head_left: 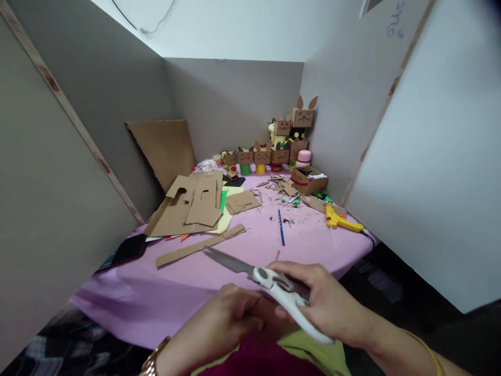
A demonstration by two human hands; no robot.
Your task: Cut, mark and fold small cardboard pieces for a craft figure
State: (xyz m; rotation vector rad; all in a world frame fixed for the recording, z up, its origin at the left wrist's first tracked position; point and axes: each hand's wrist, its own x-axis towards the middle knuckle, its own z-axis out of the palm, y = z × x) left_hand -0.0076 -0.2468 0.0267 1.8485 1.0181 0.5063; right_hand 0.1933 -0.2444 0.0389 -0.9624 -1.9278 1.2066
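My right hand grips white-handled kitchen scissors, whose blades point to the left over the near part of the table. Close beside it, my left hand is closed, its fingers pinched at the edge of a brown piece of cardboard. That piece lies low in front of my body, partly hidden behind the scissors and both hands. Just past the blade tips rests a long cardboard strip on the pink tablecloth.
Cardboard sheets are stacked at left beside a dark phone. A blue pencil lies mid-table; a yellow glue gun is at right. Cardboard animal figures, scraps and a small box occupy the back. Partition walls enclose the table.
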